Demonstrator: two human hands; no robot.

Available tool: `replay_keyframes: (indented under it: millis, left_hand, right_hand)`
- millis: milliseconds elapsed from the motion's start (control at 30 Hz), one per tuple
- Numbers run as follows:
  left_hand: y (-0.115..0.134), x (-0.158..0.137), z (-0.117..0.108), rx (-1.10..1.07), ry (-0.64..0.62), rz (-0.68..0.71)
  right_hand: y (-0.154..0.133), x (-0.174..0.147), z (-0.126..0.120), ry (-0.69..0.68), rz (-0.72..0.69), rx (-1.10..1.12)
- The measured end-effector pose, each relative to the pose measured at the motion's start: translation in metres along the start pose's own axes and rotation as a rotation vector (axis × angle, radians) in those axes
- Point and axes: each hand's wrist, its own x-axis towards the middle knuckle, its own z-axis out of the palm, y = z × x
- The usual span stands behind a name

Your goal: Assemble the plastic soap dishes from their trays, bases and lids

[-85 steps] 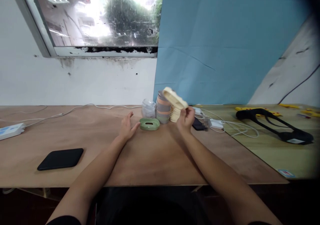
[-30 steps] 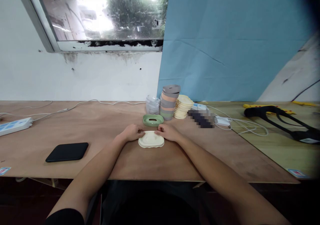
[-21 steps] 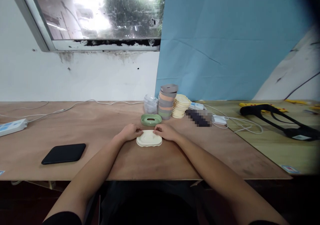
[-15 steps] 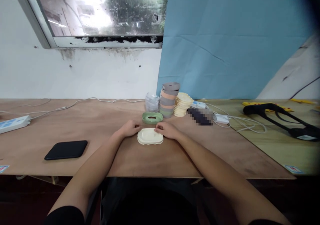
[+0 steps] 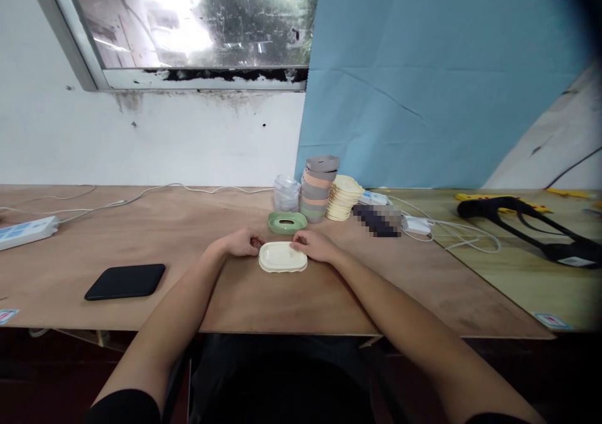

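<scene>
A cream oval plastic tray (image 5: 283, 258) with a raised rim lies flat on the table in front of me. My right hand (image 5: 316, 246) has its thumb and fingertips pinched at the tray's upper right edge. Close to its upper left edge is my left hand (image 5: 242, 243), fingers curled down and tips together; whether they hold anything is hidden. Just behind the tray sits a green oval plastic piece (image 5: 286, 222) with a slot in its middle, touched by neither hand.
Behind stand a tall stack of grey, peach and green pieces (image 5: 316, 193), a stack of cream pieces (image 5: 342, 202) and a clear plastic bundle (image 5: 286, 194). A black phone-like slab (image 5: 125, 281) and a power strip (image 5: 28, 232) lie left. Cables and a black strap (image 5: 531, 229) lie right.
My left hand has drawn slightly left, and its fingers, stretched out before, are now curled beside the tray's edge. My right hand and the tray have stayed in place.
</scene>
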Motion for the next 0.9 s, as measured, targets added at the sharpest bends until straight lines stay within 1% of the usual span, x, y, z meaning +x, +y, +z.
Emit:
replay_keyframes:
  millis: [233, 433, 633, 833, 900]
  left_hand:
    - [-0.001, 0.000, -0.003, -0.042, -0.065, -0.001]
    - [-0.004, 0.000, -0.003, -0.058, -0.058, -0.036]
    - [-0.009, 0.005, 0.001, -0.055, 0.039, -0.007]
    - [-0.014, 0.010, 0.009, 0.044, 0.130, -0.020]
    - [-0.015, 0.011, 0.011, 0.078, 0.153, -0.009]
  right_hand:
    - [-0.002, 0.000, -0.001, -0.007, 0.004, -0.011]
    - [-0.004, -0.003, -0.002, 0.004, 0.016, -0.036]
    - [-0.004, -0.003, -0.001, 0.037, -0.023, -0.107]
    - [-0.005, -0.003, 0.002, 0.107, -0.080, -0.233]
    - [-0.005, -0.002, -0.004, 0.180, -0.089, -0.246]
